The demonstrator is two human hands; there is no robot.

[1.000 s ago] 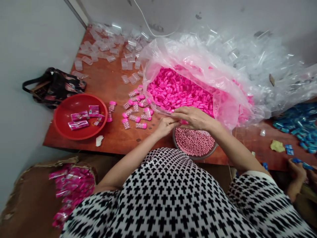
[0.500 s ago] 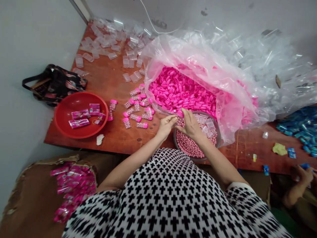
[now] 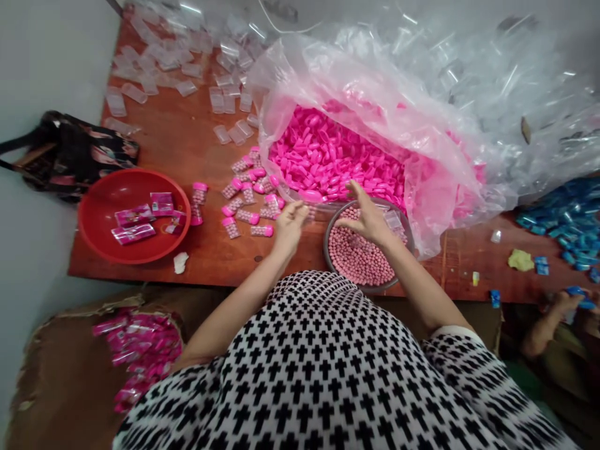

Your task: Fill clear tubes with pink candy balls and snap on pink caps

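Observation:
My left hand [image 3: 289,226] hovers just left of a grey metal bowl [image 3: 327,261] of small pink balls [image 3: 359,257], fingers curled round what looks like a small clear container. My right hand [image 3: 369,220] is over the bowl's far side, thumb and fingers pinched together and one finger pointing at the big clear bag of pink caps [image 3: 337,156]; what it holds is hidden. A few clear containers [image 3: 394,219] lie in the bowl. Several filled containers with pink caps [image 3: 248,201] lie left of my left hand.
A red bowl [image 3: 98,247] with pink packets sits at the table's left. Empty clear containers [image 3: 187,69] spread across the far left. A black bag [image 3: 70,153] leans by the wall. Below is a cardboard box of pink packets [image 3: 140,356]. At right, another person's hand [image 3: 562,305] works beside blue pieces [image 3: 572,225].
My hands, joined at the bag's edge a second ago, have separated; the right hand has moved back over the bowl of balls and the left has shifted slightly left. The view has tilted down.

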